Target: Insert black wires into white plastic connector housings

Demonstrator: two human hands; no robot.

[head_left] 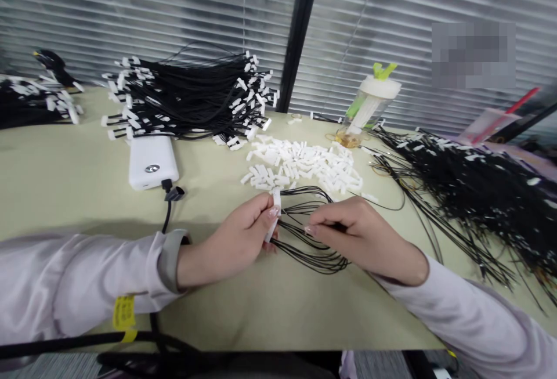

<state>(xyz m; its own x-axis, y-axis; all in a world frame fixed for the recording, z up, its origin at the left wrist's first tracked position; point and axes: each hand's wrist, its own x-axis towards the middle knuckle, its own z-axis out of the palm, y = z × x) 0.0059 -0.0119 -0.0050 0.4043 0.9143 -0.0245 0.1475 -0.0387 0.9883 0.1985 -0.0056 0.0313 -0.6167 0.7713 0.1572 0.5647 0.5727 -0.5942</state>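
Observation:
My left hand (241, 237) is closed, thumb and fingers pinching a long white plastic connector (277, 199) held nearly upright. A fan of thin black wires (311, 258) runs out of the connector's right side and curves round to my right hand (365, 237). That hand is closed in a pinch among the wires, thumb against forefinger; which strands lie between the fingertips is hidden. Just beyond both hands spreads a loose pile of small white connector housings (304, 164).
A white power bank (153, 161) with a plugged-in black cable lies left. Behind it are bundled black cables with white ends (187, 100). Loose black wires (470, 193) cover the right side. A clear jar (365, 106) stands at the back, before window blinds.

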